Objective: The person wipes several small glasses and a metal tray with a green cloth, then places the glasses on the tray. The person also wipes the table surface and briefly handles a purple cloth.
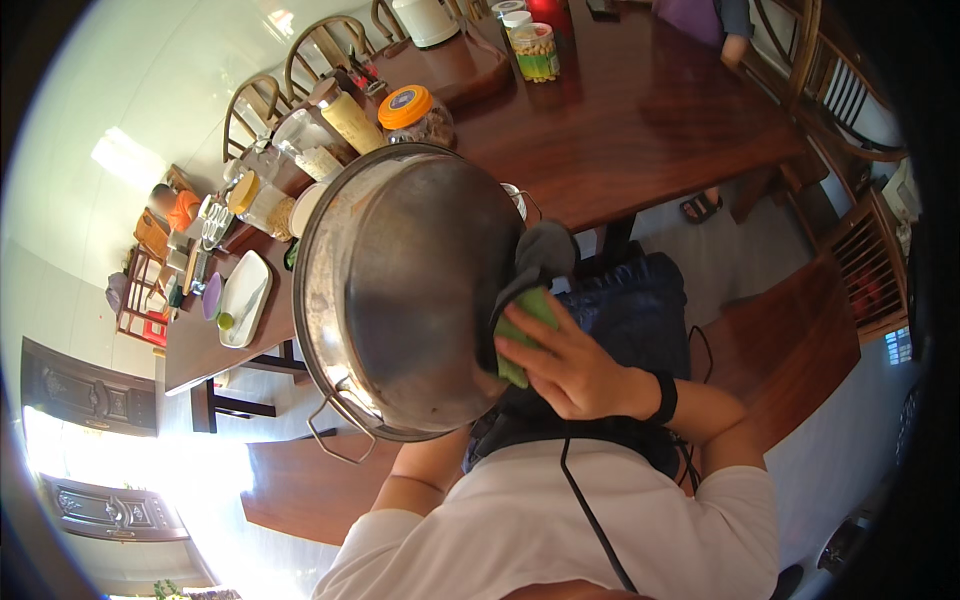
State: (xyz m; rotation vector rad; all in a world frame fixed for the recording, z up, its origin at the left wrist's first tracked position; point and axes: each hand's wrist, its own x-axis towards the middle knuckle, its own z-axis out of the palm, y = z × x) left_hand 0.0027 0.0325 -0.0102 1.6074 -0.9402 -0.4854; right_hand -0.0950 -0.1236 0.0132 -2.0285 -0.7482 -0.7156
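A large round steel pot [420,285] is tipped on its side before me, its darkened, worn base turned to the right. A wire loop handle [341,427] hangs from its lower rim, and part of a second wire handle [533,201] shows on the far side. My right hand [566,360], with a black band at the wrist, presses a green cloth or scouring pad [527,330] against the pot's base. Just beyond the pad is a dark grey, soft-looking piece [546,251] that I cannot identify. My left forearm [424,469] reaches behind the pot, which hides the left hand.
A wooden table [615,127] holds an orange-lidded jar [409,112], a jar of nuts [536,52], a white platter [247,300] and a green lime-like fruit [225,321]. A wooden bench [780,345] is at right. One person [697,19] is across the table; another [180,206] is far left.
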